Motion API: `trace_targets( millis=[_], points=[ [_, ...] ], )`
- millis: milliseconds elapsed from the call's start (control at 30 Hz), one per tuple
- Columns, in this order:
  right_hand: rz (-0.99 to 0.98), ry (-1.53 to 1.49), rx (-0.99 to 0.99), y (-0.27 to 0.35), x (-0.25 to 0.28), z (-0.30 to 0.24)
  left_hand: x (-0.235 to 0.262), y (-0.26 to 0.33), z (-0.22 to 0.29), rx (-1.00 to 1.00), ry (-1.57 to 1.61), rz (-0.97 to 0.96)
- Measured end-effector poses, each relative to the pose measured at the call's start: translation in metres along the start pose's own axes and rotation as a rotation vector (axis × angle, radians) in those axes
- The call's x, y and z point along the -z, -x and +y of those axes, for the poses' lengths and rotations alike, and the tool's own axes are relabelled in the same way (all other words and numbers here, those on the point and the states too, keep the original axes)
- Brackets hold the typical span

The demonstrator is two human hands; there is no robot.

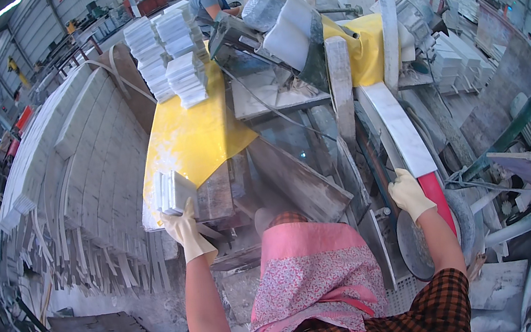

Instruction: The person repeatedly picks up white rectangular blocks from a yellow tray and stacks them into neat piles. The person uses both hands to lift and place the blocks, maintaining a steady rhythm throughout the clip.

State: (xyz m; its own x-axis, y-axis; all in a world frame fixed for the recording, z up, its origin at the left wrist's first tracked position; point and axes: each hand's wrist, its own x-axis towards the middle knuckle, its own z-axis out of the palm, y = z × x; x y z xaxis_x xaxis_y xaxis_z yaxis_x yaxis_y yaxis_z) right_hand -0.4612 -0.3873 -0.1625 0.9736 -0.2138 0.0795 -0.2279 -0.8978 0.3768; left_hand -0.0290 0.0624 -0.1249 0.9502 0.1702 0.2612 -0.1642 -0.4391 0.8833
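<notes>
Head view: we see the yellow sheet (189,139) at 11 o'clock carrying piles of cut white tiles (170,56), so much stacking looks done. Our left hand (183,228) clasps a small tile stack (174,192) at 9 o'clock, not yet added. Our right hand (409,192) rests closed on the long white slab (401,128) at 3 o'clock.
</notes>
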Motion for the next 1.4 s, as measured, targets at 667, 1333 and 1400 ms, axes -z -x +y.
trace_targets(
  millis=[667,1333,1400],
  points=[
    [0.044,-0.292,-0.556,0.075,0.076,0.026,0.018,0.041,0.074,0.316,0.506,-0.266],
    [0.080,0.085,-0.533,-0.016,0.039,0.051,0.018,0.029,0.042,0.387,0.552,-0.307],
    [0.048,0.091,-0.541,-0.029,0.032,0.058,0.017,0.031,0.046,0.380,0.536,-0.277]
  ],
)
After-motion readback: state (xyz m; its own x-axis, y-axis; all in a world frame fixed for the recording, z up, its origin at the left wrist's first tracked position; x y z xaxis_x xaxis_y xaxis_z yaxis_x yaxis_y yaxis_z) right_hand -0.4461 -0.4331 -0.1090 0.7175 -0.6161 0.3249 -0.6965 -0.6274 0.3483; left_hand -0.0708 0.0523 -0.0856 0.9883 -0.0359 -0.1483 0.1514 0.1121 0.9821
